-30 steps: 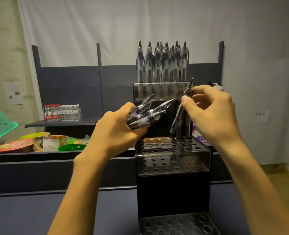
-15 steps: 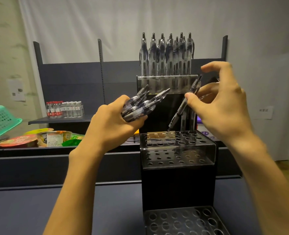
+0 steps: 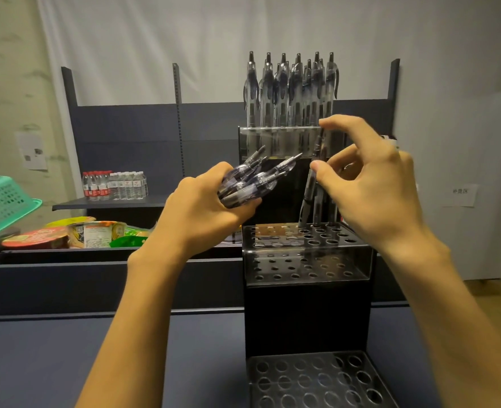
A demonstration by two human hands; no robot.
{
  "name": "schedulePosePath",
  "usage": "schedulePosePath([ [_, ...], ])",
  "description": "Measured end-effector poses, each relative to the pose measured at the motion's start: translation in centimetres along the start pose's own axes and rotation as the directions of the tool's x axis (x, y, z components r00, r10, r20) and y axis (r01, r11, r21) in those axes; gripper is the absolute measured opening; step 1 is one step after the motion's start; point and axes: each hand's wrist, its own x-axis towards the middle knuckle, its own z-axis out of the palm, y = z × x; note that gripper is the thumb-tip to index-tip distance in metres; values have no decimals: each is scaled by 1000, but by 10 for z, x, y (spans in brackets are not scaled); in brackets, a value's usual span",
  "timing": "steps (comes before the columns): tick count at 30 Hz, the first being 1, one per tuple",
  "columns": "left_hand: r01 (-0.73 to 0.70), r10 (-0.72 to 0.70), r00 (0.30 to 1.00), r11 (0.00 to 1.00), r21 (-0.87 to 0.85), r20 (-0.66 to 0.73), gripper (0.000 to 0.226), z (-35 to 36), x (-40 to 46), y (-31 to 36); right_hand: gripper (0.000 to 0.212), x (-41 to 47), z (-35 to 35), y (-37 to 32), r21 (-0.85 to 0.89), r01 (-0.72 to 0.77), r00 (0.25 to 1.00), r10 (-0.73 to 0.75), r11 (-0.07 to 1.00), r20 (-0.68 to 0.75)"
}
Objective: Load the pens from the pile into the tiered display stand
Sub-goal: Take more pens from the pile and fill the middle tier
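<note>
Seating one pen in the middle tier of the tiered display stand looks like the step in hand.

Head view, the only one. The right hand is nearer the stand, up and to the right of the middle tier's back row. Its thumb and curled fingers pinch the pen's upper half, and the forefinger arches over the pen's top end. The pen's long axis runs steeply, top leaning right toward the hand, tip pointing down and slightly left at a hole in the back row. The tip sits at the hole's mouth; whether it has entered I cannot tell. Two or so pens already stand just beside it on the right, partly hidden by the hand.

The left hand is clenched round a bundle of pens, left of the stand and level with the gap between the top and middle tiers. The bundle's long axis lies near horizontal, with the visible ends fanning up and right toward the stand.

The top tier is full of upright pens. Most of the middle tier is empty, and the bottom tier entirely so. Judgement: the task is under halfway.

The coming move needs the pen stood upright, then pushed straight down; the lean risks jamming against its neighbours.
</note>
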Motion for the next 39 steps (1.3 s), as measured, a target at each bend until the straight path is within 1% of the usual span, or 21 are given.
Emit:
schedulePosePath([
  [4, 4, -4, 1000, 1000, 4, 3, 40, -1, 0, 0, 58, -1, 0, 3, -150, 18, 996, -5, 989, 90],
  [6, 3, -3, 1000, 1000, 5, 6, 41, -2, 0, -1, 60, -1, 0, 6, -196, 18, 992, 7, 980, 126],
  [9, -5, 5, 1000, 1000, 4, 5, 41, -1, -1, 0, 59, 1, 0, 9, -162, 26, 988, -1, 986, 157],
  [15, -7, 7, 1000, 1000, 5, -1, 38, -1, 1, 0, 50, 6, 2, 14, -129, 18, 990, 1, 992, 144],
  [18, -13, 13, 1000, 1000, 1, 0, 36, -1, 1, 0, 38, 6, 8, 17, -147, -9, 982, 37, 989, 186],
  [20, -14, 14, 1000, 1000, 0, -2, 37, -1, 1, 0, 33, 6, 10, 18, -134, -28, 977, 55, 991, 204],
  [28, -11, 11, 1000, 1000, -2, 5, 39, -2, 1, -3, 37, 3, 6, 17, -210, 11, 979, 33, 978, 203],
  [31, -15, 15, 1000, 1000, -1, 8, 39, -2, 0, -1, 33, 3, 4, 16, -150, -5, 988, 28, 989, 153],
  [34, -32, 32, 999, 999, -8, 22, 42, -1, 0, 2, 22, 3, 3, 12, -5, -21, 993, 21, 1000, 114],
  [37, -47, 48, 998, 999, -13, 34, 43, -2, -1, 5, 20, 3, 4, 5, 164, -69, 989, 46, 984, 143],
  [39, -53, 54, 998, 998, -26, 33, 41, -3, -2, 5, 21, 3, 6, 4, 233, -110, 984, 73, 966, 162],
])
